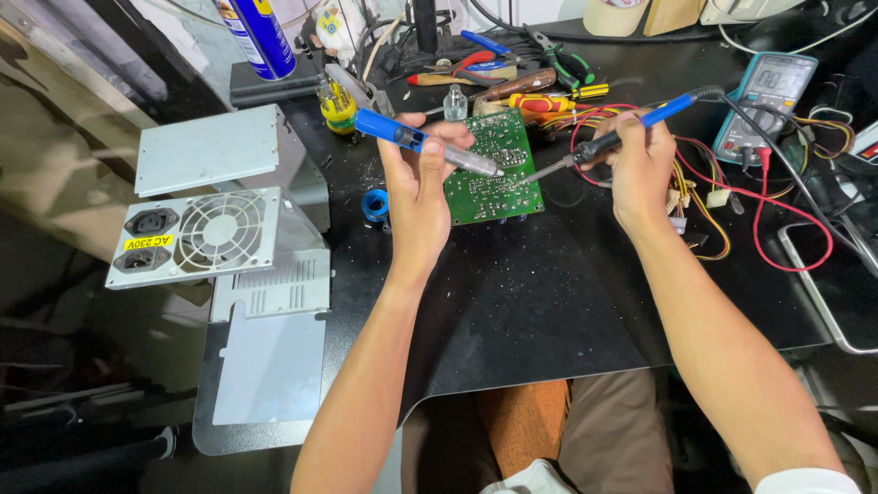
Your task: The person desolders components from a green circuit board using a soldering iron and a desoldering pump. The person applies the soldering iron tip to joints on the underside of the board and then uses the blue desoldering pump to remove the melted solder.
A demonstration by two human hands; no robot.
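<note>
A green circuit board [494, 183] lies solder side up on the black mat. My left hand [419, 183] grips a blue and silver desoldering pump [412, 139], its tip resting on the board. My right hand [640, 160] holds a soldering iron [604, 142] with a blue and black handle. Its metal tip touches the board close to the pump's tip. Coloured wires [704, 197] run from the board toward the right, under my right hand.
An opened grey power supply case [219, 233] with a fan grille stands at the left, its lid [208, 148] behind it. A multimeter [766, 101] sits far right. Pliers and screwdrivers [521, 78], a spray can [259, 37], a blue solder roll [375, 203] lie behind.
</note>
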